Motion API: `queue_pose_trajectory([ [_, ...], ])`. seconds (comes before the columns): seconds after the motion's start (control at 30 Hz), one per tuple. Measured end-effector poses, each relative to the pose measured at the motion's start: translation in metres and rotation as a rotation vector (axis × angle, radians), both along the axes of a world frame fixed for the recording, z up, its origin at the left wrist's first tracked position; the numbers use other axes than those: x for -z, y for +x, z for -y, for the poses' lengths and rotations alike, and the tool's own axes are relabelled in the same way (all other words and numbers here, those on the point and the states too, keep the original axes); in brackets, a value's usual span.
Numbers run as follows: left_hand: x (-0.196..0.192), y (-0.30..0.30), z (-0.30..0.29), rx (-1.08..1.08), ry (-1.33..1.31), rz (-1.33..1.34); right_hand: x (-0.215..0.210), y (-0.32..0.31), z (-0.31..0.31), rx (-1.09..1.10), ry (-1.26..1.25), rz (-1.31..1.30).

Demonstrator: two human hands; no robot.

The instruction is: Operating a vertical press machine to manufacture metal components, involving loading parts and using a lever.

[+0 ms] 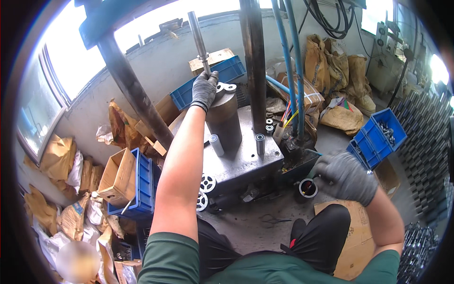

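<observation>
My left hand (205, 90), in a grey glove, is closed round the lower end of a long metal shaft (197, 40) with a collar. The shaft tilts a little and stands beside the top of a thick steel cylinder (225, 118), where a few metal rings (230, 87) lie. My right hand (347, 177), also gloved and slightly blurred, is closed at a short greenish stick (312, 171) above a small round can (308, 188) with dark contents. How far the stick reaches into the can is hard to see.
The cylinder stands on a steel block (253, 161) between dark press columns (254, 66). Short metal sleeves (260, 143) stand on the block. Spoked discs (207, 183) sit at its left front. Blue bins (378, 135), stacked metal parts (423, 142), sacks (343, 116) and cardboard (354, 236) surround it.
</observation>
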State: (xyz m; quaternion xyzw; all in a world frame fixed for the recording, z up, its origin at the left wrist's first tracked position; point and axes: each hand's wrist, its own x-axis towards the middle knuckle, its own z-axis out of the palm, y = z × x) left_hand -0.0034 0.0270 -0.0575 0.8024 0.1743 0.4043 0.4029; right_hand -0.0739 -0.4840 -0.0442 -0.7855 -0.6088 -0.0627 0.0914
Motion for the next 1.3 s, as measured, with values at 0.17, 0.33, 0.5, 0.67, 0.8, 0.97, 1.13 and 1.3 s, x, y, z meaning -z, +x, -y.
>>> queue_pose_trajectory([
  [0.17,-0.003,-0.007,0.006,0.008,0.015,-0.010,-0.017,0.039,0.043,0.184,-0.295,0.213],
  [0.33,-0.008,-0.012,0.011,0.022,-0.017,-0.001,-0.005,0.032,0.051,0.386,-0.332,-0.443],
  [0.5,-0.011,-0.018,0.015,0.026,-0.011,-0.045,-0.004,0.012,0.041,0.300,-0.506,-0.059],
  [0.67,-0.008,-0.020,0.019,0.012,0.089,0.197,0.006,0.016,0.048,0.333,-0.366,-0.336],
  [0.8,-0.008,-0.020,0.019,0.099,-0.024,0.175,0.031,0.003,0.065,0.276,-0.352,-0.346],
  [0.97,-0.008,-0.018,0.019,0.146,-0.104,0.205,0.065,-0.025,0.080,0.420,-0.315,-0.231],
  [1.13,-0.009,-0.019,0.017,0.183,-0.124,0.193,0.080,-0.040,0.083,0.535,-0.179,-0.228],
  [1.3,-0.009,-0.018,0.019,0.193,-0.164,0.201,0.086,-0.043,0.082,0.606,-0.049,-0.243],
])
